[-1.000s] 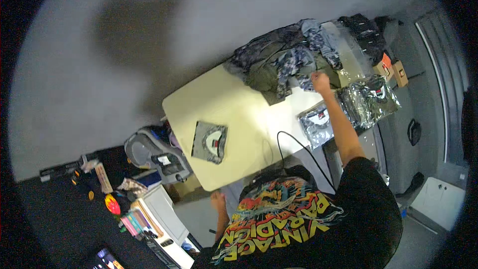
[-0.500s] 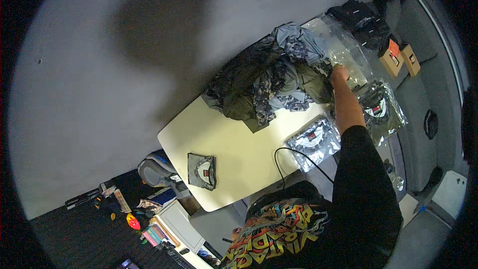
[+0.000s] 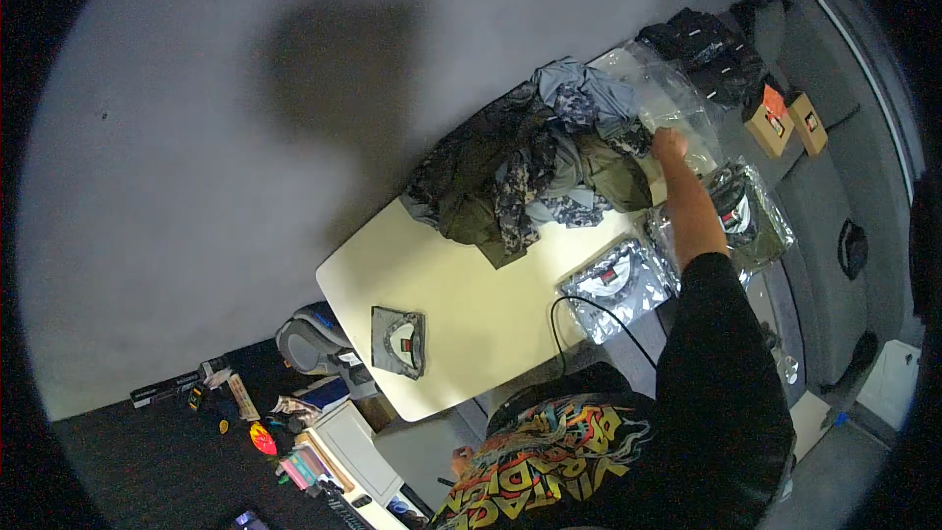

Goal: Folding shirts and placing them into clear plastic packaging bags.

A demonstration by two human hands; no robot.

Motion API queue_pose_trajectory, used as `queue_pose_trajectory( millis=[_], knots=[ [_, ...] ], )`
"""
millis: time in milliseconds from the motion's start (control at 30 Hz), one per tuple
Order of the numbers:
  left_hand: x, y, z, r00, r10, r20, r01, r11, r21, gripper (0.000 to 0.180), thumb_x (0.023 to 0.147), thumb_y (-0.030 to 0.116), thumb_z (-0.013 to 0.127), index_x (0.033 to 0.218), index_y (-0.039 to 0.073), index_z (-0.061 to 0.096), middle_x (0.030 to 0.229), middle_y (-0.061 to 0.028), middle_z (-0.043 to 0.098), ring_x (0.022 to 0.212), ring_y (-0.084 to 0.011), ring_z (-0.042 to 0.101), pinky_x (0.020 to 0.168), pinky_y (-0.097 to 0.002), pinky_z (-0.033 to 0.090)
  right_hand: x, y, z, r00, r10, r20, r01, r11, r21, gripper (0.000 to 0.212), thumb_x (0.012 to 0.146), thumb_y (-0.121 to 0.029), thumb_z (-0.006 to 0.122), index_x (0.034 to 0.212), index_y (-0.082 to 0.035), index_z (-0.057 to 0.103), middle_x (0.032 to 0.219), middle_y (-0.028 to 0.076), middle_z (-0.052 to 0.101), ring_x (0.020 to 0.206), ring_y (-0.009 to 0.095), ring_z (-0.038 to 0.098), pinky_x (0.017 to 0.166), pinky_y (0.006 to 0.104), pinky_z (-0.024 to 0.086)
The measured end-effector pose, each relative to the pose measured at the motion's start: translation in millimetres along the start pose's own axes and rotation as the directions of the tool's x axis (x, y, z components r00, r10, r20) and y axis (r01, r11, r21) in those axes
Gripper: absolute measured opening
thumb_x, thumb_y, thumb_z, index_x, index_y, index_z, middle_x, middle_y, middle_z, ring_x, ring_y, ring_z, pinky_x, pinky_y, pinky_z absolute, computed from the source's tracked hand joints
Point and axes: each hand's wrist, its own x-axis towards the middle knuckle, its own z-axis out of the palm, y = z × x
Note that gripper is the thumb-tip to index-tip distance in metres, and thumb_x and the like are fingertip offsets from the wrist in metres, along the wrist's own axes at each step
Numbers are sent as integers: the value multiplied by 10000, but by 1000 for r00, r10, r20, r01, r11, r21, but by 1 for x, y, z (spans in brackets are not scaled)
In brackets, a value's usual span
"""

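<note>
My right hand [image 3: 670, 144] reaches across to the far right part of the table [image 3: 456, 304]. Its fingers are closed between a heap of camouflage and olive clothes [image 3: 559, 157] and some clear plastic bags [image 3: 677, 88]; what they grip is too small to make out. Under my right forearm lie a folded grey T-shirt in clear plastic [image 3: 618, 285] and a bagged olive T-shirt [image 3: 756, 221]. My left hand [image 3: 461, 459] shows only in part beside my printed shirt, its fingers unclear. A folded grey camouflage T-shirt [image 3: 398, 343] lies at the table's near left.
A black cable [image 3: 599, 301] loops over the table's near edge. To the right, a grey sofa [image 3: 814, 196] holds small cardboard boxes [image 3: 768, 128] and dark packed clothes [image 3: 702, 49]. A grey backpack [image 3: 309, 342] and a cluttered white cabinet [image 3: 353, 447] stand at left. A wall borders the far side.
The view has shifted slightly. My right hand stays near the same spot by the plastic bags and clothes heap. A little more of my left hand shows.
</note>
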Motion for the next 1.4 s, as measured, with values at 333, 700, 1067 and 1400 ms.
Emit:
queue_pose_trajectory(
  millis=[333, 700, 1067, 1400],
  knots=[
    [6, 144, -112, 981, 128, -145, -193, 717, -670, 159, 900, 164, 612, 935, 12, 643, 663, -39, 603, 560, -126, 534, 515, -303, 433, -122, 11, -202, 909, -120, -399, 145, 989, 35, 309, 834, -307, 633, 976, -45, 711, 1008, 218, 694, 968, 398, 672, 835, 469, 550],
    [105, 377, -278, 620, 729, 288, 168, 236, -957, 900, 922, 744, 345, 1525, 84, 235, 1463, -208, 428, 1231, -349, 540, 922, -493, 494, -459, -144, -171, 108, -704, -702, 989, 147, 5, 258, 719, -111, 771, 857, -79, 555, 1294, 116, 628, 866, 303, 700, 702, 351, 563],
    [52, 264, -286, -157, 942, 295, 691, 319, -649, 1091, 789, 892, 239, 1512, 76, 296, 1503, -215, 385, 1354, -444, 400, 1091, -580, 315, -597, -254, -117, -323, -627, -709, 914, -12, -405, 250, 754, -66, 759, 785, -75, 511, 1278, 119, 638, 1160, 282, 637, 875, 399, 568],
    [140, 128, -345, 783, 622, -17, 191, -266, -945, 302, 938, 353, 657, 1116, 132, 553, 904, -16, 643, 672, -165, 668, 566, -245, 508, -662, -280, -109, -318, -646, -694, 866, 100, -490, 280, 779, -45, 762, 740, -61, 485, 1304, 149, 621, 1253, 336, 565, 1050, 488, 428]
  ],
)
